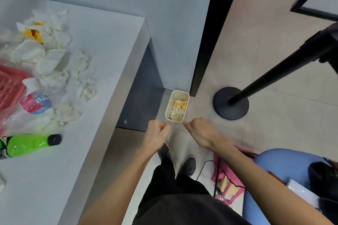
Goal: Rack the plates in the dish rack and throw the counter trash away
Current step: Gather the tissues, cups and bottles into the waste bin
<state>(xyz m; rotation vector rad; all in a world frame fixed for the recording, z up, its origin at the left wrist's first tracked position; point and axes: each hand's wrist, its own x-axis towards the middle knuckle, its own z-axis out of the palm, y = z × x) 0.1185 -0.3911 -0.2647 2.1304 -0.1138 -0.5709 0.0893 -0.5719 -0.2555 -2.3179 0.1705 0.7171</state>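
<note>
A small beige trash bin (pixel 168 110) stands on the floor at the counter's corner, holding crumpled paper and a yellow wrapper (pixel 178 108). My left hand (pixel 158 132) and my right hand (pixel 199 131) hover just in front of the bin's near rim, a little apart. Their fingers are loosely curled and hold nothing. On the white counter (pixel 106 56) at the left lies a heap of crumpled white tissues (pixel 54 60) with another yellow wrapper (pixel 34 35). Beside them lie a clear plastic bottle (pixel 36 103) and a green bottle (pixel 27 144). No plates are in view.
A red plastic basket (pixel 9 86) sits at the counter's left edge. A black stanchion base (pixel 230 103) stands on the tile floor right of the bin. A blue chair (pixel 278 162) and a pink bag (pixel 228 187) crowd the lower right. My feet stand just behind the bin.
</note>
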